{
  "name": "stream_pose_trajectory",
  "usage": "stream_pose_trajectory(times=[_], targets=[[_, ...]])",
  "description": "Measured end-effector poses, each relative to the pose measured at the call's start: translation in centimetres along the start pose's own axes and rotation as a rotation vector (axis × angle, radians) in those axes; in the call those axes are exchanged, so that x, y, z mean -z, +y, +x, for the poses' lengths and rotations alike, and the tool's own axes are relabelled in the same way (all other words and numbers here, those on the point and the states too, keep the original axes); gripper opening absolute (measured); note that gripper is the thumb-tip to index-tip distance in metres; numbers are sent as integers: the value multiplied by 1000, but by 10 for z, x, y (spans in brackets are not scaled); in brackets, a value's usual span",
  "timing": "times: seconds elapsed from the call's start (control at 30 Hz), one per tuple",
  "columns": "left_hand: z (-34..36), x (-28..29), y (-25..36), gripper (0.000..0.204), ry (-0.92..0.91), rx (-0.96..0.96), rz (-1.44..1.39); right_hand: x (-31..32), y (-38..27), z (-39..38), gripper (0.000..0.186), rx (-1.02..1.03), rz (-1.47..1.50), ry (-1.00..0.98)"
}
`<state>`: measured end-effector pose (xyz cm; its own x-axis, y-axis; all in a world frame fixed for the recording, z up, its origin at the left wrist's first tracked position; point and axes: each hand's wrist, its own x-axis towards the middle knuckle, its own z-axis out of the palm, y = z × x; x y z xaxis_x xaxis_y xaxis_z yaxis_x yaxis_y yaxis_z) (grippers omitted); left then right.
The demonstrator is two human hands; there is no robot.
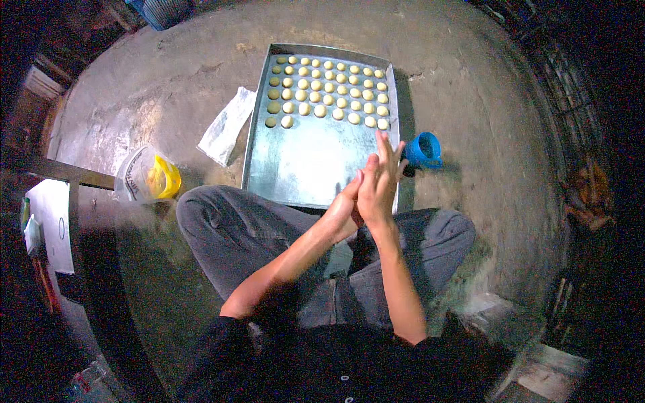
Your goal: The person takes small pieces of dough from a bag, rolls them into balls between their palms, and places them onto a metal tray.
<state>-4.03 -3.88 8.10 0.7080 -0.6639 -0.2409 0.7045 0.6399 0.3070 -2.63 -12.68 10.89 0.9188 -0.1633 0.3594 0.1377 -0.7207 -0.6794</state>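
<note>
My left hand [346, 208] and my right hand [376, 181] meet palm against palm over the near right part of a metal tray [282, 164], fingers stretched out and pointing away from me. Whatever may lie between the palms is hidden. On the tray's far half sit several rows of small, pale, round dough pieces [304, 96], evenly spaced. A blue plastic cup [423, 148] stands just right of my hands, beside the tray.
A white flattened packet or cloth [225, 126] lies left of the tray. Nearer, a clear plastic container [131, 178] holds something yellow [164, 178]. My crossed legs [225, 228] border the tray's near edge. A blue ribbed container [158, 10] is at the back left.
</note>
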Motion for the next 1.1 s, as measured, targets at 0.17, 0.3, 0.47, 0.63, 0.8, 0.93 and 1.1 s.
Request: stream_pose_trajectory(times=[0.17,0.3,0.47,0.63,0.8,0.93,1.1], targets=[[12,38,-4,76,-240,-287,-73,-37,-24,-32,54,109,-227,-101],[12,53,13,86,-165,-273,-65,-45,-25,-65,60,92,-67,-229],[10,9,-4,79,0,47,-152,-35,27,-12,71,-439,-232,-209],[23,58,1,70,-230,-359,16,-37,-61,-51,60,62,-10,-141],[15,32,5,86,-15,-238,-31,-27,-20,-57,72,-24,-66,-253],[15,29,-22,77,-9,-101,92,-25,5,-21,74,-322,-28,-182],[11,26,-17,74,-32,-213,-15,-22,-50,-60,74,86,23,-223]])
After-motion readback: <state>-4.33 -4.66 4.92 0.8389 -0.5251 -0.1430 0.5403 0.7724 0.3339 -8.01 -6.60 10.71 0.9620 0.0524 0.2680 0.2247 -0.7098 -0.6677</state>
